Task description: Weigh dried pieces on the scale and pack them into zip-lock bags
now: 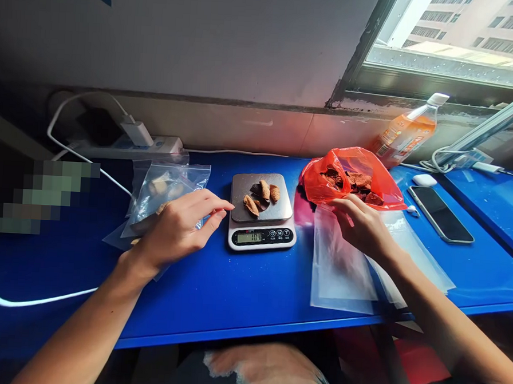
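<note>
A small digital kitchen scale [262, 243] stands mid-table, its display lit and reading about 10.4. Several brown dried pieces [251, 205], shaped like husks or nut shells, lie on its metal plate. My left hand [190, 226] hovers just left of the scale, index finger stretched out and thumb apart, with nothing visible in it. At the near rim of a red plastic bag [317, 181], my right hand [362, 223] has its fingers bent and pinched against the plastic. Dark reddish-brown dried pieces [358, 180] fill the open bag. The right thumb is mostly hidden.
Flat clear plastic bags [342, 282] lie under my right hand. Zip bags [188, 177] with pale pieces are behind my left hand. An orange drink bottle [408, 131], a phone [441, 214], earbuds case [424, 180] and power strip [164, 145] stand around; a white cable [39, 304] crosses the left.
</note>
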{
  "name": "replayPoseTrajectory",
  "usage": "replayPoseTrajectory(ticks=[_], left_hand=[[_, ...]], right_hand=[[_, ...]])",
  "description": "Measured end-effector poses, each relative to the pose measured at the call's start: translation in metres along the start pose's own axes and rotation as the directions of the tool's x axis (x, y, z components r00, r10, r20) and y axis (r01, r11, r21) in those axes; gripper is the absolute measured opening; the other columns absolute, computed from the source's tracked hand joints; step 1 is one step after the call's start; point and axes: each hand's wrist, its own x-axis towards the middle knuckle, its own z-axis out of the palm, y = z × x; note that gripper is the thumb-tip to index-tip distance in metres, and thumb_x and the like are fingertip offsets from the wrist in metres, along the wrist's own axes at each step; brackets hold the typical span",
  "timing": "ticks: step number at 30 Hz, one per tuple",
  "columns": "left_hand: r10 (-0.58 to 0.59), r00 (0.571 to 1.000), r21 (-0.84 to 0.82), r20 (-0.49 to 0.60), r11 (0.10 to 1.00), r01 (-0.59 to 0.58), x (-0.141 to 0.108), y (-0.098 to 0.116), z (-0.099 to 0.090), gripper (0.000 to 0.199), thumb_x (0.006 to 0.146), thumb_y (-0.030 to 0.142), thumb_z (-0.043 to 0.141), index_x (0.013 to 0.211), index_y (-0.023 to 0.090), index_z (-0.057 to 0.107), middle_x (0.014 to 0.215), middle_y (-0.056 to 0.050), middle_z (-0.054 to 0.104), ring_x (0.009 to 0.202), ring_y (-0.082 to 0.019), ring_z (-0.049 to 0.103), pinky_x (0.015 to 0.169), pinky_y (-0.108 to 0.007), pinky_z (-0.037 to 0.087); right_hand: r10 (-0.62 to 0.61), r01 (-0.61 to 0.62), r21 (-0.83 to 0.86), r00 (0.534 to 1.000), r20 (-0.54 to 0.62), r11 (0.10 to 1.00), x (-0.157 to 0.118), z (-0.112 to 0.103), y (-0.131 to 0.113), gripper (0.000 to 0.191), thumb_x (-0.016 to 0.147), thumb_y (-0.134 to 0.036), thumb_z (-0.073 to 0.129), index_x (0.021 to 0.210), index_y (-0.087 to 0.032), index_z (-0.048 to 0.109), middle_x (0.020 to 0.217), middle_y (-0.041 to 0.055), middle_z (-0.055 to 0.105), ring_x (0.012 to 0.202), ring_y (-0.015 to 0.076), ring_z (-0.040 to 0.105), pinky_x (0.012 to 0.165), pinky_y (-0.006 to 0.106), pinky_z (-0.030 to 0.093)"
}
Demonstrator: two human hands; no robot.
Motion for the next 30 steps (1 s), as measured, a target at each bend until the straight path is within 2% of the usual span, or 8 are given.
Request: replayPoseTrajectory(ticks=[6,9,13,17,22,25,27,30], left_hand=[[0.05,0.999,-0.006,0.009,0.999,-0.05,0.0,0.003,0.0,0.02,0.092,0.018,0.047,0.099,0.015,0.065,0.092,-0.004,0.066,0.085,-0.015,0.062,0.078,-0.027,0.048],[0.073,0.997,0.0,0.022,0.997,-0.073,-0.002,0.003,0.001,0.019,0.092,0.018,0.047,0.099,0.016,0.065,0.091,-0.004,0.066,0.084,-0.015,0.062,0.077,-0.027,0.048],[0.108,0.994,0.008,0.02,0.994,-0.108,-0.003,0.003,0.001,0.017,0.092,0.016,0.049,0.1,0.016,0.064,0.092,-0.004,0.066,0.083,-0.014,0.062,0.075,-0.026,0.048],[0.133,0.99,-0.058,0.038,0.99,-0.131,-0.002,0.014,0.006,0.017,0.091,0.014,0.049,0.1,0.016,0.064,0.092,-0.004,0.066,0.085,-0.014,0.061,0.077,-0.026,0.049],[0.224,0.962,-0.196,0.153,0.961,-0.193,-0.003,0.058,0.036,0.024,0.092,0.018,0.048,0.112,0.016,0.061,0.105,-0.008,0.064,0.097,-0.017,0.061,0.087,-0.03,0.051],[0.304,0.904,-0.146,0.301,0.951,-0.271,-0.003,0.086,0.062,0.035,0.09,0.029,0.051,0.121,0.014,0.056,0.123,-0.015,0.057,0.11,-0.024,0.057,0.091,-0.037,0.051],[0.321,0.875,-0.067,0.362,0.945,-0.319,-0.001,0.098,0.078,0.038,0.089,0.033,0.051,0.121,0.013,0.056,0.132,-0.016,0.052,0.115,-0.028,0.054,0.092,-0.041,0.05],[0.292,0.877,0.082,0.381,0.934,-0.347,0.004,0.105,0.096,0.039,0.091,0.035,0.047,0.12,0.01,0.056,0.137,-0.017,0.048,0.119,-0.03,0.049,0.089,-0.043,0.049]], right_hand=[[-0.035,0.049,0.155,0.995,-0.094,0.987,0.03,-0.008,-0.022,0.022,0.091,-0.015,0.043,0.11,-0.02,0.052,0.086,0.0062,0.06,0.073,0.0166,0.057,0.062,0.028,0.046],[-0.105,0.103,0.185,0.994,0.0,0.977,0.041,-0.013,-0.033,0.024,0.091,-0.012,0.041,0.112,-0.018,0.051,0.091,0.0087,0.061,0.079,0.0177,0.057,0.068,0.03,0.048],[-0.2,0.185,0.104,0.965,0.168,0.977,0.048,-0.024,-0.042,0.031,0.086,-0.005,0.039,0.111,-0.015,0.053,0.087,0.0098,0.062,0.08,0.0207,0.055,0.069,0.033,0.047],[-0.18,0.176,0.038,0.97,0.165,0.984,0.048,-0.035,-0.038,0.033,0.085,-0.003,0.039,0.112,-0.015,0.053,0.096,0.0108,0.062,0.088,0.0215,0.056,0.075,0.035,0.048],[-0.136,0.138,-0.066,0.99,0.04,0.988,0.05,-0.058,-0.028,0.027,0.09,-0.009,0.04,0.114,-0.015,0.052,0.1,0.0123,0.062,0.088,0.021,0.057,0.076,0.035,0.048],[-0.112,0.091,-0.165,0.986,-0.12,0.982,0.054,-0.081,-0.029,0.028,0.09,-0.009,0.042,0.115,-0.015,0.053,0.094,0.0111,0.063,0.084,0.019,0.057,0.074,0.034,0.048],[-0.069,0.006,-0.224,0.959,-0.274,0.975,0.054,-0.097,-0.03,0.029,0.088,-0.009,0.046,0.115,-0.016,0.054,0.088,0.0083,0.062,0.08,0.0178,0.057,0.075,0.034,0.048],[0.019,-0.148,-0.227,0.872,-0.489,0.963,0.047,-0.117,-0.029,0.036,0.083,-0.009,0.053,0.118,-0.019,0.055,0.086,0.0055,0.06,0.078,0.0185,0.058,0.072,0.035,0.048]])
